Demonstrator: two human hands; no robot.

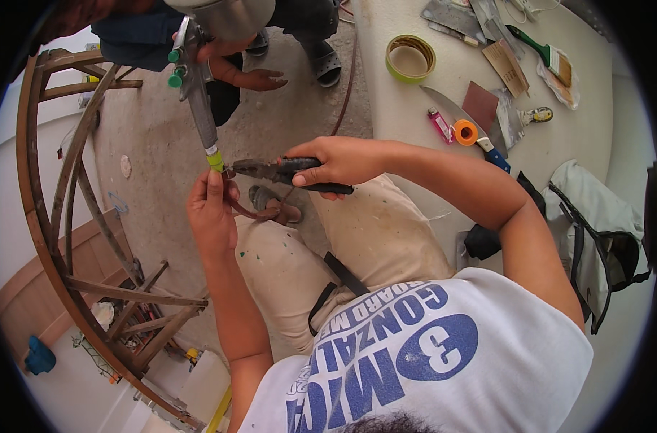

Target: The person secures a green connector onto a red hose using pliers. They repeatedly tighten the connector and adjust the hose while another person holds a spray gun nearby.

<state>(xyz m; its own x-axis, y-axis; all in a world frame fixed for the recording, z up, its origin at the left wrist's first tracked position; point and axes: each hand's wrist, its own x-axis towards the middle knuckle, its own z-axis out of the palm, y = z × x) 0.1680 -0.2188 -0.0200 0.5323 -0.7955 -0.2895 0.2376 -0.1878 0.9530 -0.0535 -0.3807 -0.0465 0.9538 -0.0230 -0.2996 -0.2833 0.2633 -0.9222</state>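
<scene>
A spray gun (198, 108) with a metal cup and green knobs points down in front of me, and another person's hand (224, 54) is at its upper part. Yellow-green tape (215, 160) wraps the lower end of its handle. My left hand (213, 209) pinches the reddish-brown hose (255, 213) just below the tape. In my right hand (339, 162) is a pair of pliers (260, 170) with dark handles, the fingers wrapped round them. The jaws reach the hose joint beside my left fingertips; whether they grip anything is too small to tell.
On the pale table (386, 108) at right lie a tape roll (410, 58), a knife (472, 126), a pink lighter (440, 125), scrapers (512, 119) and a brush (552, 61). A grey bag (592, 216) sits farther right. A wooden frame (36, 180) stands at left.
</scene>
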